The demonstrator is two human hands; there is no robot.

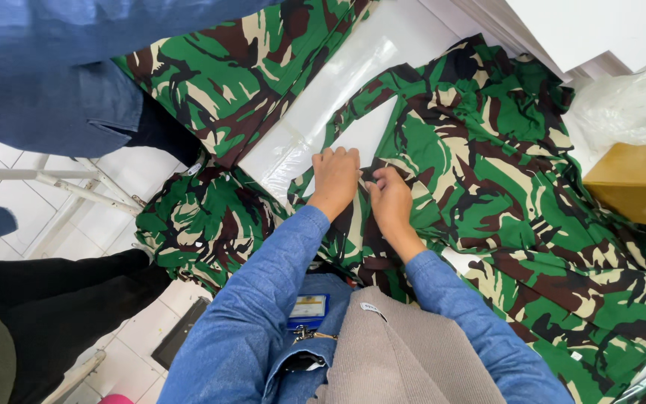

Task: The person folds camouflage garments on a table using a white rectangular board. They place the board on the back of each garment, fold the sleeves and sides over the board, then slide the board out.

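Together, the left hand (336, 176) and right hand (388, 196) press curled fingers onto one fold of the camouflage garment (487, 172), knuckles nearly touching, pinching the cloth between them on the white table (353, 67). Beyond the grip, a clear plastic sheet (315, 120) lies on the table under the fabric, and a second camouflage piece (203, 221) hangs off the edge just left of the hands; well to their right sit a yellow box (633, 183) and a crumpled clear bag (629, 105).

Single head view, looking steeply down, close over white table (353, 67); wearer's torso fills lower frame.
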